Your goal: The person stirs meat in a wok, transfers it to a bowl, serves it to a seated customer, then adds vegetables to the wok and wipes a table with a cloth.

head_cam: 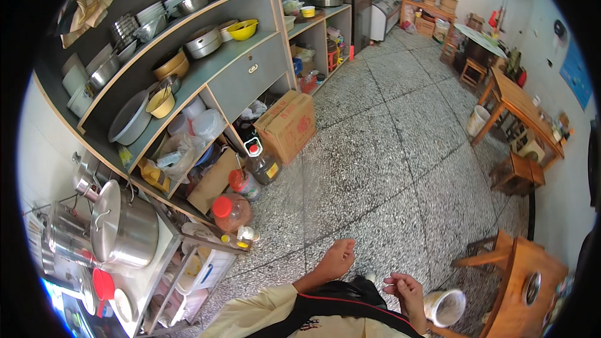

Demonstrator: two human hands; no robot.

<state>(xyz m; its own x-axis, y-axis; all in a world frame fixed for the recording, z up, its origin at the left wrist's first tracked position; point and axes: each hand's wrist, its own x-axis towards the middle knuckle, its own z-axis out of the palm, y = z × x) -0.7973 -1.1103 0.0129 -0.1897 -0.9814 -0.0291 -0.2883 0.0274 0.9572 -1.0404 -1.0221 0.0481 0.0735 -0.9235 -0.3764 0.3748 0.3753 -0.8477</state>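
Note:
My left hand [335,260] hovers in front of my body with its fingers loosely bent, and I see nothing in it. To its right, my right hand [405,290] is also raised, its fingers half curled and slightly apart around no object. A black apron [347,292] with red edging covers my front between the two hands. Below them lies a speckled terrazzo floor [361,206]. A white bucket [445,307] stands on the floor just beyond my right hand, apart from it.
On the left, shelving [235,63] holds bowls and basins. A cardboard box [286,126], a large dark bottle [264,166] and red-lidded jars [233,211] line its foot. A steel stockpot [127,225] stands on a metal table. Wooden tables [528,108] and stools [516,173] line the right wall.

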